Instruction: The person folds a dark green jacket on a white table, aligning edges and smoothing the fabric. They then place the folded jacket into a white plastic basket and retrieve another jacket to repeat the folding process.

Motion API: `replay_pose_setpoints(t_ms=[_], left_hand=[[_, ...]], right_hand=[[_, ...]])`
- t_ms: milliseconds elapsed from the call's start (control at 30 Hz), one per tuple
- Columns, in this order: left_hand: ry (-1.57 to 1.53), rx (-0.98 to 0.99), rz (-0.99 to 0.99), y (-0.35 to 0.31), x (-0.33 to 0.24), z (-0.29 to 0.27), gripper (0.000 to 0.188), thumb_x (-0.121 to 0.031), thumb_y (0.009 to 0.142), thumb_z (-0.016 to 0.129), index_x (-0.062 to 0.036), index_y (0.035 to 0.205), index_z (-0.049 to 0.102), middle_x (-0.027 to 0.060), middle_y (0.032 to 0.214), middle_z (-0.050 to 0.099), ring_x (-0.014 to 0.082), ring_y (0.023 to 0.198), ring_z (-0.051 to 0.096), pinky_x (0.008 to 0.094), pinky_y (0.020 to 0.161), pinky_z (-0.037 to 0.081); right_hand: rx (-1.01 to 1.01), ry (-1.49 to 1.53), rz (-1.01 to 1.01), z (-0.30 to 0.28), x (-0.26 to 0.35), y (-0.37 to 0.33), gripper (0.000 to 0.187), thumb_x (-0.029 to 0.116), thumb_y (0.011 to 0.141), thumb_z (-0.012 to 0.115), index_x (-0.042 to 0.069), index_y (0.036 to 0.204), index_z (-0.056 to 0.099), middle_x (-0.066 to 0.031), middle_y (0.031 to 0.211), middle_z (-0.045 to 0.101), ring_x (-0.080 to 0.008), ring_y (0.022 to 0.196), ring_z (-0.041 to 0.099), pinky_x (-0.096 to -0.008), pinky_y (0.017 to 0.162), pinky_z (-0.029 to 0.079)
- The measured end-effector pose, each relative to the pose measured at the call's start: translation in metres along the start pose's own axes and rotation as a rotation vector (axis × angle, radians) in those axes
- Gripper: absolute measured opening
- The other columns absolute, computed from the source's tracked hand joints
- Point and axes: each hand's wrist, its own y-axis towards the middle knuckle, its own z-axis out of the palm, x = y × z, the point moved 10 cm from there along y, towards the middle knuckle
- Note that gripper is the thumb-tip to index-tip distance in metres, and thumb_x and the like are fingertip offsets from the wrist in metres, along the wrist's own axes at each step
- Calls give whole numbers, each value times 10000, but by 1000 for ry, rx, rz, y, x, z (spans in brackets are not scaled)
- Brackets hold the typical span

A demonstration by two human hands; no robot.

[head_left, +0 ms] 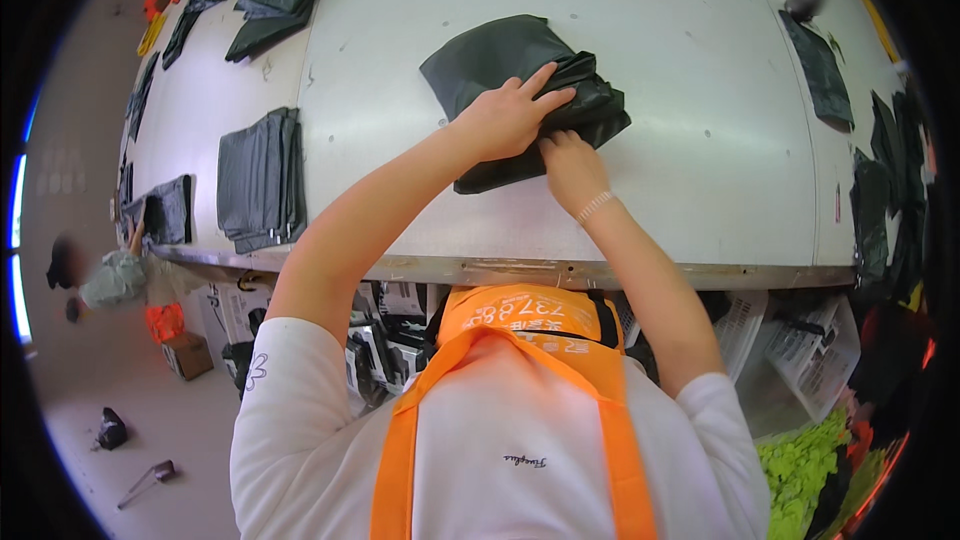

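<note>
A folded bundle of glossy dark green fabric (495, 55) lies on the pale worktable in front of me. Its right side is bunched into several loose layers. My left hand (505, 120) rests across the top of it, fingers spread and pressing on the layers. Close beside it, my right hand (575, 170) has its fingers bent together at the near right edge of the bundle, seemingly gripping that edge. The tips of those fingers are partly hidden by the fabric.
A neat stack of dark folded pieces (260, 180) lies to the left, another pile (280, 5) beyond it. More dark pieces (818, 70) line the right side. The table's near edge (560, 273) runs before my waist; plastic bins (800, 350) stand below. Another person (115, 275) works at far left.
</note>
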Motion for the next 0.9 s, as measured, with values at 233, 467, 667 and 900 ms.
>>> replay_pose_setpoints(t_ms=[233,467,667,900], left_hand=[[69,3,63,4,-2,23,539,-54,734,586,-200,1250,544,72,1398,428,277,972,552,364,716,541],[258,265,201,25,-48,81,453,-76,719,625,-101,1169,584,164,1211,535,267,972,568,342,704,532],[277,477,226,20,-62,108,276,-109,705,620,-98,978,662,113,940,588,262,889,593,347,689,517],[-60,226,55,51,-36,89,407,-67,685,550,-185,1044,700,90,1115,603,273,965,600,376,766,508]], right_hand=[[107,-112,183,-1,-57,-16,278,352,849,592,90,909,663,-74,972,620,-233,940,567,-374,763,461],[63,-359,-30,-40,-94,-20,369,486,798,619,119,820,649,-7,832,630,-195,905,547,-339,766,402],[121,-338,-515,-48,-59,-37,300,380,766,689,94,762,598,-18,775,602,-189,876,570,-326,734,449],[265,249,-59,46,-21,-63,179,198,801,641,54,906,632,-123,944,610,-313,817,624,-427,721,505]])
